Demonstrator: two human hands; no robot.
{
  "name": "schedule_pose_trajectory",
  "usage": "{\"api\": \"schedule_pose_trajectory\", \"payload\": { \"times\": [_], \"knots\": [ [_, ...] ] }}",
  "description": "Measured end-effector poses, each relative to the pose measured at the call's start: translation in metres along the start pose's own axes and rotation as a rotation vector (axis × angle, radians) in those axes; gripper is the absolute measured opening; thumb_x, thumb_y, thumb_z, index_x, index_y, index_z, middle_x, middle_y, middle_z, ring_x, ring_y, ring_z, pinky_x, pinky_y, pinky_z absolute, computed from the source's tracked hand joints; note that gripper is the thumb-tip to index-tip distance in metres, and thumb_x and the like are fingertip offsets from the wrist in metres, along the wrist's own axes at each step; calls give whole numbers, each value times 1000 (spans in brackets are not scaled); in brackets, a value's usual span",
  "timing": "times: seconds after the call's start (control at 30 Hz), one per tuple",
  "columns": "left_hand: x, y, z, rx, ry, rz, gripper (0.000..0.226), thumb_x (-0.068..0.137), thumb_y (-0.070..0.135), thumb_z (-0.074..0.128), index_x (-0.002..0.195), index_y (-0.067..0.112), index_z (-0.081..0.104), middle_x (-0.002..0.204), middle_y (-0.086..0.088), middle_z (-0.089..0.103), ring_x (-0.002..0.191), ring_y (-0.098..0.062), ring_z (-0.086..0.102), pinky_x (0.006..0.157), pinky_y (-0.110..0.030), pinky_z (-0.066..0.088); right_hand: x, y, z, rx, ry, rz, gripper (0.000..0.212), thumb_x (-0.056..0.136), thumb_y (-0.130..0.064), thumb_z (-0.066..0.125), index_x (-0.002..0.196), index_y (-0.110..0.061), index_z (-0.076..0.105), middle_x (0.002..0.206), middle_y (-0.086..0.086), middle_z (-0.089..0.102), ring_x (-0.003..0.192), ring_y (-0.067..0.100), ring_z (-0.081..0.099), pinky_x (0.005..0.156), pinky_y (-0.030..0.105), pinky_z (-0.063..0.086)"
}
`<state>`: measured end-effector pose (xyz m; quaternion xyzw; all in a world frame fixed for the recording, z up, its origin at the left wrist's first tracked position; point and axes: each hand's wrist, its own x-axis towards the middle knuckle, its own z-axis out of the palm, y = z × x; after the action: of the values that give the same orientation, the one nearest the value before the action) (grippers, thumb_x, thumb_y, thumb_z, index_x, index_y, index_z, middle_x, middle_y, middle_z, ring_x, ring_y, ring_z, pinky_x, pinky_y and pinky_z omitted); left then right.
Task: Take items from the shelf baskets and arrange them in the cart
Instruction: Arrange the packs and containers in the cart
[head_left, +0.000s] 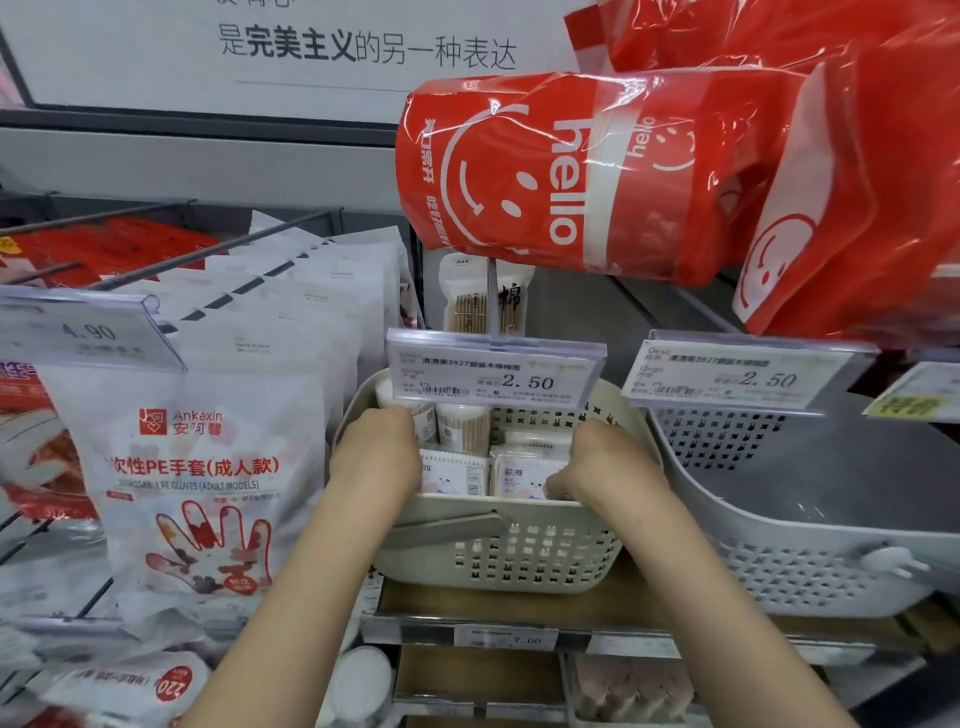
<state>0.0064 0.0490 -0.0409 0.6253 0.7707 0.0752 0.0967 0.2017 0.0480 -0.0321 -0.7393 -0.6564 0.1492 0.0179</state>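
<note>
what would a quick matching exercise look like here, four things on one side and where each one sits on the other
Things:
1. cream basket
2. grey basket
3. red hello pack
4. glove packet

Places:
A. hanging on a peg at the left
B. up above the price tags
C. centre of the shelf, both hands reaching in
D. right of the cream one on the shelf

Pairs: 1-C, 2-D, 3-B, 4-A

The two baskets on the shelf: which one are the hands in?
The cream basket under the left 2.50 tag; both hands are inside it. The grey basket beside it has none.
</note>
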Motion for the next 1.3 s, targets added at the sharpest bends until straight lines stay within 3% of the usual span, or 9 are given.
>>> {"api": "schedule_pose_trajectory", "payload": {
  "times": [0.1, 0.23, 0.37, 0.6, 0.8, 0.9, 1.0, 1.13, 1.3],
  "knots": [
    [-8, 0, 2, -77, 146, 23, 24, 82, 4, 54, 63, 11, 43, 72, -9, 53, 75, -28, 53, 61, -32, 43, -3, 1, 1, 40, 82, -23, 26, 82, -29, 68, 72, -14, 49, 71, -1, 53, 59, 12, 49, 45, 24, 31],
    [-29, 4, -2, -250, 350, 145, 20, 91, 20, 50, 86, 9, 66, 86, -8, 67, 81, -27, 62, 68, -36, 52, -15, 3, 1, 154, 419, -153, 18, 89, -30, 54, 87, -12, 58, 82, 2, 60, 70, 20, 52, 55, 29, 38],
    [-73, 9, -2, -330, 457, 340, 25, 93, 22, 53, 115, 15, 63, 108, -2, 67, 99, -20, 60, 77, -34, 50, -33, 11, 2, 370, 511, -477, 25, 93, -26, 54, 113, -14, 64, 107, -1, 66, 99, 12, 55, 82, 29, 44],
    [-176, -14, 37, -144, 500, 345, 40, 91, 28, 42, 118, 10, 65, 118, -2, 65, 105, -20, 62, 88, -36, 51, -95, 54, 47, 237, 655, -964, 25, 88, -13, 56, 110, -8, 67, 117, 5, 65, 110, 18, 59, 101, 35, 43],
    [-289, -49, 107, -89, 241, 6, 42, 80, 22, 75, 120, 14, 65, 112, 2, 68, 96, -17, 67, 75, -27, 55, -139, 85, 117, 150, 259, -1124, 25, 81, -14, 70, 105, -17, 68, 114, -1, 66, 105, 18, 64, 94, 38, 49],
    [-352, -66, 137, -232, 161, -312, 43, 96, 35, 49, 138, 27, 43, 135, 14, 48, 122, -7, 48, 95, -15, 37, -154, 84, 150, 73, -141, -1079, 30, 95, -28, 53, 125, -27, 55, 131, -13, 52, 120, 8, 51, 103, 29, 39],
    [-416, -83, 158, -369, 171, -615, 41, 97, 40, 46, 137, 33, 42, 135, 18, 47, 120, 0, 47, 96, -14, 36, -178, 72, 183, -35, -392, -1171, 33, 99, -36, 38, 131, -33, 42, 135, -18, 41, 122, 5, 41, 101, 22, 31],
    [-476, -103, 167, -474, 174, -886, 36, 93, 34, 56, 128, 29, 52, 117, 17, 59, 102, 1, 54, 88, -17, 41, -209, 49, 208, -156, -587, -1251, 36, 97, -38, 40, 132, -33, 42, 135, -13, 43, 125, 11, 40, 101, 24, 31],
    [-505, -143, 165, -498, 213, -1008, 33, 93, 31, 56, 126, 24, 55, 118, 11, 62, 105, -4, 58, 92, -24, 44, -230, 7, 229, -199, -679, -1257, 36, 96, -42, 42, 131, -38, 43, 134, -16, 46, 123, 7, 44, 98, 24, 35]
  ]
}}
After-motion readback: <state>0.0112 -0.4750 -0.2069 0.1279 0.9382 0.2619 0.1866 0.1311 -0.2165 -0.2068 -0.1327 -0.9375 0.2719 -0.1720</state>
